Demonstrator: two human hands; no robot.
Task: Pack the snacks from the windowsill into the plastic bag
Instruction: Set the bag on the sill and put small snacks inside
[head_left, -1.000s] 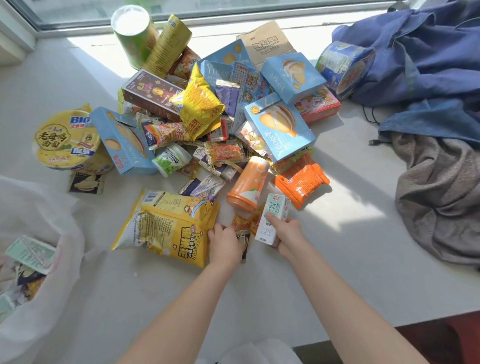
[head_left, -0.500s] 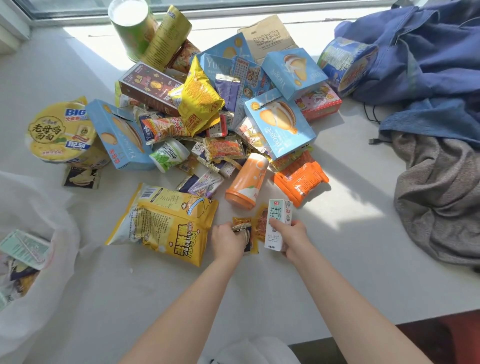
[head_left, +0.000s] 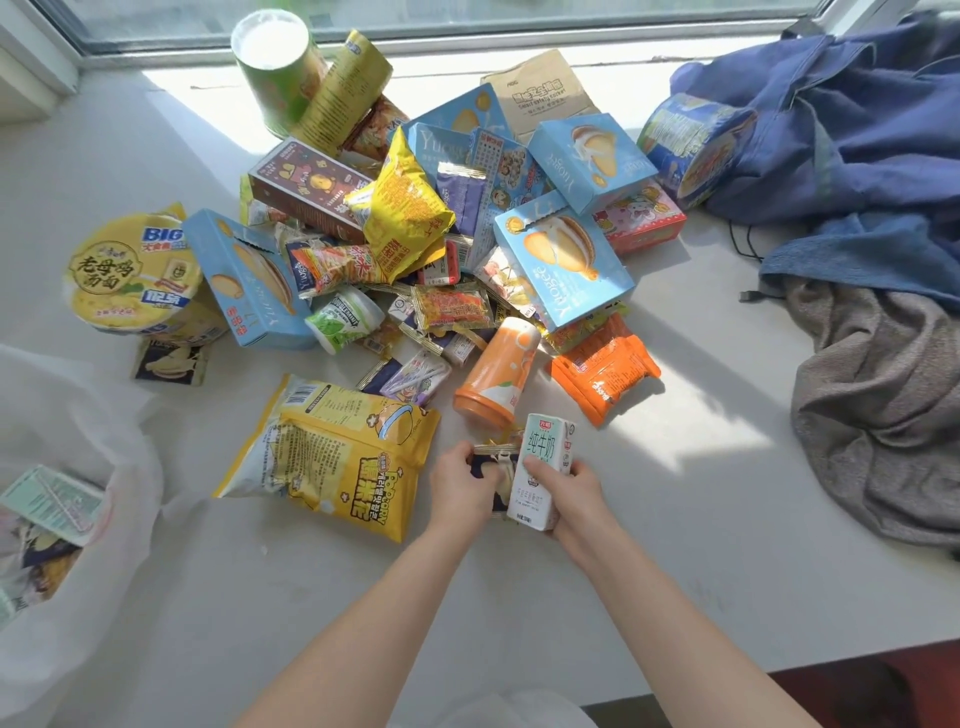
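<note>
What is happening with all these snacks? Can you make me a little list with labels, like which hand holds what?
left hand: grips a small dark packet
right hand: holds a white milk carton
plastic bag: at the left, open, some packets already inside
not yet packed: yellow popcorn bag, orange cup and many more
where: white windowsill

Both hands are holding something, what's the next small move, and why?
Probably lift both items and swing left to the plastic bag. The right hand grips the milk carton and the left hand pinches a small dark packet. The bag lies at the left with packets inside, so dropping both in seems the natural step.
</note>
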